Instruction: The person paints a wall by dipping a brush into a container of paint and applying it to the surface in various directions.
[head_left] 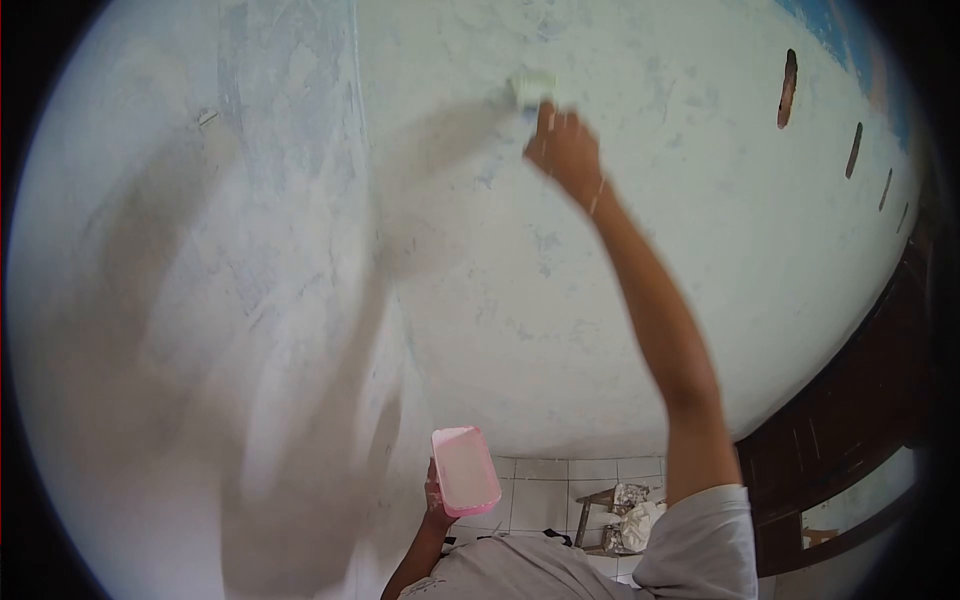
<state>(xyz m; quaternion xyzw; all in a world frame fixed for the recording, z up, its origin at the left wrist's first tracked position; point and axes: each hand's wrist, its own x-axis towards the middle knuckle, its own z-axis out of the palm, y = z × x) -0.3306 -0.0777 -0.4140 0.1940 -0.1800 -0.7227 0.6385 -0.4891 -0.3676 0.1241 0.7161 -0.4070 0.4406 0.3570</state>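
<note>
High on the patchy white wall [560,330], my right hand [567,152] is closed around a paintbrush [533,88] with a pale, paint-covered head. Its bristles appear to touch the wall surface, and the handle is mostly hidden in my fist. White paint flecks mark my wrist. Low in front of my body, my left hand [437,500] grips a pink rectangular tub [467,470] from its left side. White paint lies inside the tub, and some is smeared along its rim.
A wall corner runs down left of centre, beside another whitish wall [180,330]. Below right, a small stool [590,510] stands on white floor tiles [540,495] beside a crumpled white bag [637,523]. Dark wooden furniture [840,420] stands at right. Several dark slots [788,88] cut the wall.
</note>
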